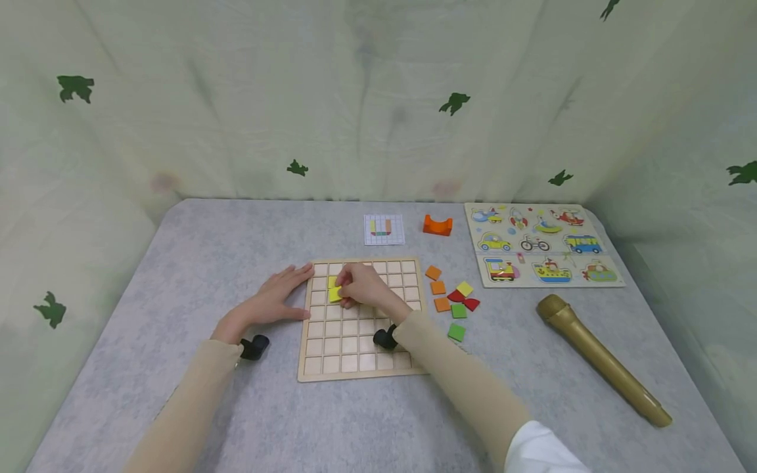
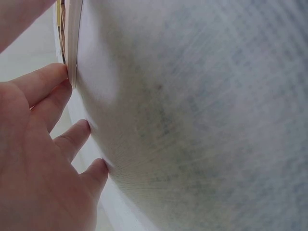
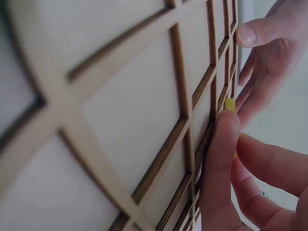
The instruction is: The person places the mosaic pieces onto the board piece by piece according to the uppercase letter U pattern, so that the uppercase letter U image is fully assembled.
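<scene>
A wooden grid board [image 1: 349, 327] lies on the table. My right hand [image 1: 363, 287] is over its upper left part, pinching a yellow square tile [image 1: 334, 295] between thumb and fingers. Just above that tile, another yellow tile [image 1: 332, 281] sits in a grid cell. In the right wrist view, a strip of yellow [image 3: 230, 104] shows at the fingertips, close against the grid. My left hand [image 1: 275, 297] rests with spread fingers at the board's left edge; in the left wrist view its fingertips touch the wooden rim [image 2: 73, 43].
Right of the board lie orange tiles [image 1: 437, 288], green tiles [image 1: 457, 332], a yellow tile [image 1: 464, 288] and red curved pieces [image 1: 471, 304]. Behind it are a pattern card [image 1: 384, 230] and an orange block [image 1: 437, 226]. A vehicle puzzle [image 1: 535, 259] and a gold microphone [image 1: 603, 360] lie farther right.
</scene>
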### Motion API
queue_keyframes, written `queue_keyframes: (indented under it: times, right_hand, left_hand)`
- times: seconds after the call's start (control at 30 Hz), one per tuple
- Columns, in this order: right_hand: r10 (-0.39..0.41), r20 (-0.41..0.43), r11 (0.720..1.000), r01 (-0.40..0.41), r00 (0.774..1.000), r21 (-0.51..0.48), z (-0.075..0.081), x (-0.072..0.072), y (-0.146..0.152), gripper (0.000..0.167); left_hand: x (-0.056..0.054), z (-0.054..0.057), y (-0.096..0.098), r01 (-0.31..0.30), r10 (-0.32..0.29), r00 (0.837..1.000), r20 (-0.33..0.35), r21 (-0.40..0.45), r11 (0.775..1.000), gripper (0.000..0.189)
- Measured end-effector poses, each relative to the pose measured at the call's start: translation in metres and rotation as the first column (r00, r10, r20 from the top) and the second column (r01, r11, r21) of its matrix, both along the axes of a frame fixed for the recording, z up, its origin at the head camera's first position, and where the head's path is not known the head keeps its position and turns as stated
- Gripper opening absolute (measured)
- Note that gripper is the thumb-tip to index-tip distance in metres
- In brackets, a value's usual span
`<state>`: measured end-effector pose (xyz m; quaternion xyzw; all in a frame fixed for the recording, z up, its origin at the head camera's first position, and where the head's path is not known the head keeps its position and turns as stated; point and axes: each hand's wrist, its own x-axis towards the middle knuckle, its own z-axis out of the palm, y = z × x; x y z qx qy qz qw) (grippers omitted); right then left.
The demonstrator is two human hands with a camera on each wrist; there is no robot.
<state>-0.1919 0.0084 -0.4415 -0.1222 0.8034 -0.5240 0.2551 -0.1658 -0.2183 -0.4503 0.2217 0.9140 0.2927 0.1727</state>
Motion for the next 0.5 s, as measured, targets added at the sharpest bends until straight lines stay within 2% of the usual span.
queue_keyframes:
  times: [0.27,0.5]
  right_hand:
    - [-0.021,-0.068,0.996,0.027,0.997,0.084,0.0000,0.0033,-0.0060,0.004]
    - [0.018,-0.127,0.988,0.001,0.992,0.153,0.0023,0.0053,-0.0073,0.004]
  left_hand:
    - [-0.0019,-0.0024,-0.0002,-0.002,0.002,1.000,0.002,-0.014,1.000,0.088]
    - [-0.0016,-0.0028,-0.0005,0.003,-0.003,1.000,-0.012,0.003,1.000,0.088]
